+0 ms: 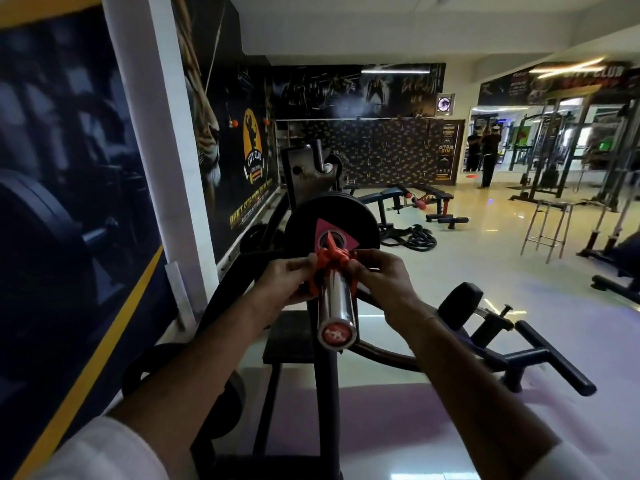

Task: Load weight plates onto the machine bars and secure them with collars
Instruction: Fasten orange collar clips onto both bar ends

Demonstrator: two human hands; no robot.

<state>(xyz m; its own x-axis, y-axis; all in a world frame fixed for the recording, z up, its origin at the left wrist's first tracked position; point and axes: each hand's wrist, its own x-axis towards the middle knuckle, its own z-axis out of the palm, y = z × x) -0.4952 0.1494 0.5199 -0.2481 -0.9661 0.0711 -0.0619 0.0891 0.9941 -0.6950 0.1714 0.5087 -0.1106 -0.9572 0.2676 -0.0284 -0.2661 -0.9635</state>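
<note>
At frame centre, left hand (pixel 289 280) and right hand (pixel 375 275) pinch an orange clamp collar (pixel 332 263) (light, springy plastic, probably) around the slick chrome sleeve (pixel 336 303).

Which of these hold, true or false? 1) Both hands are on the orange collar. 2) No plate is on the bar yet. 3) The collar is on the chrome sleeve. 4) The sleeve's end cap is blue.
1) True: the left hand and right hand both grip the orange collar.
2) False: a black weight plate already sits on the bar, behind the collar.
3) True: the collar wraps the chrome sleeve.
4) False: the end cap is red with a white mark.
</note>
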